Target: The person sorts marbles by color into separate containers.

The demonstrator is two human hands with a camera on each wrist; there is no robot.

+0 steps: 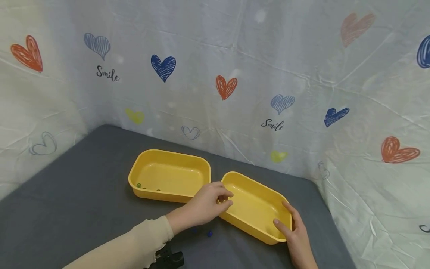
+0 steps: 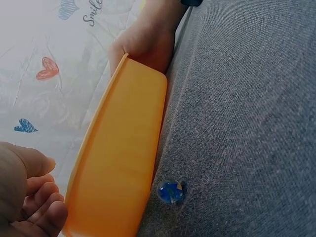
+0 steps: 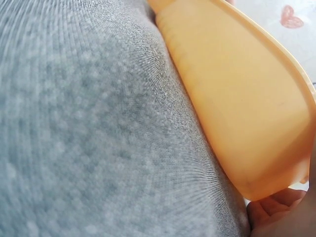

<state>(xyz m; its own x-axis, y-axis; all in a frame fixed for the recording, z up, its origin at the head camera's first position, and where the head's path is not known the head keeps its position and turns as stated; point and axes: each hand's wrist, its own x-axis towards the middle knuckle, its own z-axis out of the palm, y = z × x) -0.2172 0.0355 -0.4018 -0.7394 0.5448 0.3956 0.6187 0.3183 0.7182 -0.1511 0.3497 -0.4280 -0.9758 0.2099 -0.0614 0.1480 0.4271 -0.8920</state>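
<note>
Two yellow plastic trays stand on a dark grey cloth in the head view. My right hand [image 1: 297,237] grips the outer end of the right tray [image 1: 250,228], its thumb over the rim. My left hand [image 1: 209,201] hovers at that tray's other end, fingers loosely bent, and nothing shows between them in the left wrist view. A clear glass marble with blue inside [image 2: 170,191] lies on the cloth beside the tray. A second dark blue marble [image 1: 195,230] lies by the left forearm. The left tray [image 1: 168,172] contains a green marble [image 1: 139,185] and small partly hidden ones.
The grey cloth [image 1: 67,209] covers the surface up to a white curtain [image 1: 201,37] printed with hearts, behind and at both sides. A black device [image 1: 168,258] sits under the left sleeve [image 1: 144,235]. The two trays nearly meet at their near corners.
</note>
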